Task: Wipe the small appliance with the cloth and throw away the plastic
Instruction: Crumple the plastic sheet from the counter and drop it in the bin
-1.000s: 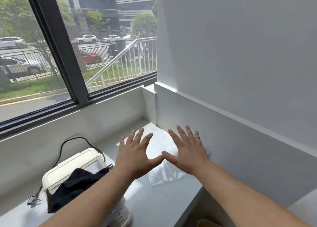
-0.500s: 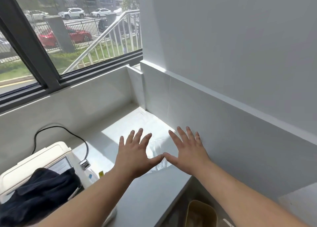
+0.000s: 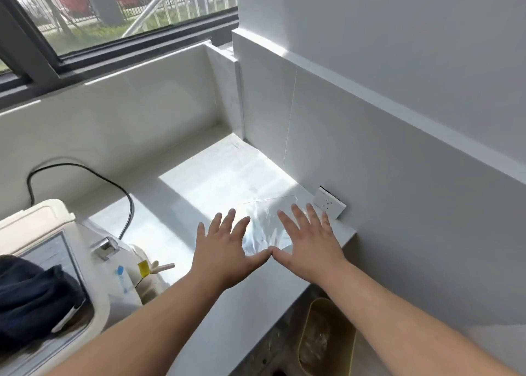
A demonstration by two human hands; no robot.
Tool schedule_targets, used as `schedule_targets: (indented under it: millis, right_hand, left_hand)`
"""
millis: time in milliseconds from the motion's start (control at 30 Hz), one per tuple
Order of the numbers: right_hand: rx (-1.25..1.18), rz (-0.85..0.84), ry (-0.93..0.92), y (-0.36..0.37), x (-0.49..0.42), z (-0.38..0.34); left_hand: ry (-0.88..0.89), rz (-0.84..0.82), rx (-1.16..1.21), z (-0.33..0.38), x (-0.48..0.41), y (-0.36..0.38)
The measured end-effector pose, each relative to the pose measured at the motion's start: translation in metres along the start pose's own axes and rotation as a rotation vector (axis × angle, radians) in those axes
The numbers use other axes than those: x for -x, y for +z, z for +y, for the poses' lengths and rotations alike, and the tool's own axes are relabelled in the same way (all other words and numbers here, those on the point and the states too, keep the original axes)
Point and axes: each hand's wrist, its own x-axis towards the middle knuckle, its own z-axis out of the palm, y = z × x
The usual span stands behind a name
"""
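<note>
Fingers (image 3: 227,223) spread, L hand (image 3: 225,252) + R hand (image 3: 311,247) over plastic (image 3: 263,227) | cloth (image 3: 31,299) on appliance (image 3: 37,219) | bin (image 3: 324,300) contents unclear

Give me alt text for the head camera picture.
The left hand and right hand spread open over a clear plastic sheet on a white counter. At left, a dark cloth lies on a cream appliance; a bin stands below.
</note>
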Motion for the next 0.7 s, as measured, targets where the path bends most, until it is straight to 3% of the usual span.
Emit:
schedule_targets:
  millis: [400, 700]
  right_hand:
    - [-0.093, -0.104, -0.068, 0.038, -0.019, 0.006]
    - [-0.131, -0.151, -0.099, 0.055, -0.027, 0.014]
  left_hand:
    - [0.046, -0.051, -0.060, 0.003, -0.027, 0.046]
    - [0.107, -0.081, 0.064, 0.013, -0.046, 0.066]
